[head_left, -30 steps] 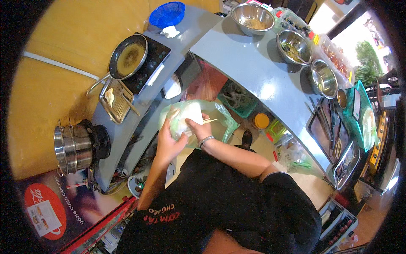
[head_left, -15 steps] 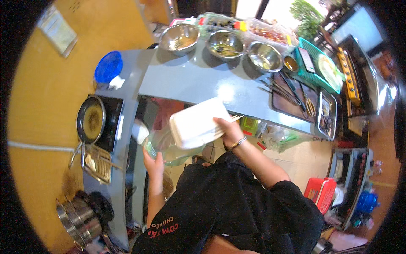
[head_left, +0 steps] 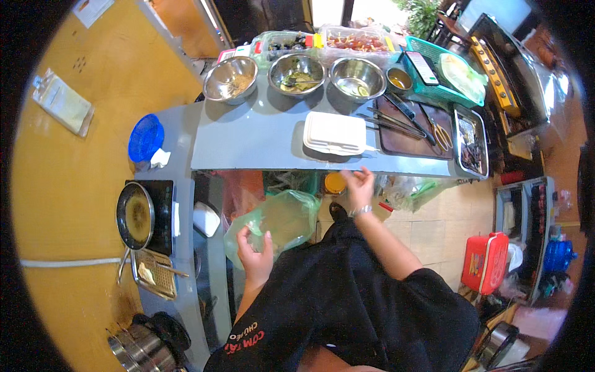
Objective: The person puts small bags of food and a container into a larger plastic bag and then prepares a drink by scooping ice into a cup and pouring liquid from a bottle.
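Note:
My left hand [head_left: 255, 255] is closed on the edge of a thin green plastic bag [head_left: 291, 217], which hangs puffed out below the counter's edge. Just short of that edge, my right hand [head_left: 361, 189] holds nothing, its fingers apart. A shut white foam takeout box [head_left: 334, 133] rests on the grey counter [head_left: 248, 139], beyond my right hand. Thin pale sticks poke out from its right side, partly hidden by the box.
Three steel bowls [head_left: 230, 80] line the back, before clear tubs [head_left: 359, 44]. On the right, tongs [head_left: 396, 124] and scissors [head_left: 440, 133] lie on a brown board [head_left: 396, 144], beside a steel tray [head_left: 462, 121]. A frying pan [head_left: 135, 214] sits on a black cooktop [head_left: 163, 217] at left.
The foam box went from my right hand onto the counter, and that hand drew back empty. The green bag, still in my left hand, now hangs more spread out.

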A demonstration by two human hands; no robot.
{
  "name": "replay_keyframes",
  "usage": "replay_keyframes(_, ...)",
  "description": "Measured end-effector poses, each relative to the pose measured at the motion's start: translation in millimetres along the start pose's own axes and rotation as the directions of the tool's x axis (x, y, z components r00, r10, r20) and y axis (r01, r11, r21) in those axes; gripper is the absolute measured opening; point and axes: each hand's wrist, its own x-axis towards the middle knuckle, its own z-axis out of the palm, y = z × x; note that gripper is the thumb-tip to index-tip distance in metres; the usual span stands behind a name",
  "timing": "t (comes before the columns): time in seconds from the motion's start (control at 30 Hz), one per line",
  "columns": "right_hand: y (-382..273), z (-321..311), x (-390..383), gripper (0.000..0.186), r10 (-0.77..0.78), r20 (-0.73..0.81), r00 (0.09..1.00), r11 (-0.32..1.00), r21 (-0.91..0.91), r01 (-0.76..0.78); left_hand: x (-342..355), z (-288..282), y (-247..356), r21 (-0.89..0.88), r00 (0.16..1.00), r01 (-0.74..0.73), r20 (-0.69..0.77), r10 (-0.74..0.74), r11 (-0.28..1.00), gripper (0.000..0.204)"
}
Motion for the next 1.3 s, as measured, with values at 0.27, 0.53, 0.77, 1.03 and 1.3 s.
replay_keyframes(0.27, 25.0, 20.4, -85.7, 0.105, 0.436, 0.878, -0.197, 0.635, -0.145, 0.759, -3.1, 24.0, 34.3, -0.268, 0.783, 0.139, 0.620, 0.060, 0.953, 0.033)
replay_keyframes(0.53, -2.9, -87.5, -48.0, 0.038, 0.307, 0.916, 0.258, 0.896, -0.187, -0.403, 33.3, 93.4, 64.4, 0.054, 0.555, -0.718, 0.647, 0.524, 0.694, 0.056)
replay_keyframes(0.77, -1.3, -189.1, 0.5, 0.057, 0.127, 0.885, 0.447, 0.919, -0.275, 0.284, -43.9, 251.1, -52.3, 0.056, 0.439, 0.424, 0.860, -0.259, 0.904, 0.046)
replay_keyframes(1.03, 148.9, -344.4, 83.5, 0.032, 0.274, -0.033, 0.961, 0.959, -0.070, -0.275, -51.8, 473.7, -70.3, 0.377, 0.039, 0.448, 0.898, -0.438, 0.811, 0.047)
replay_keyframes(1.3, 262.6, -443.6, 84.9, 0.024, 0.630, -0.109, 0.769, 0.774, 0.001, -0.633, -154.9, 780.1, -222.5, 0.044, 0.161, -0.443, 0.987, 0.031, 0.895, 0.050)
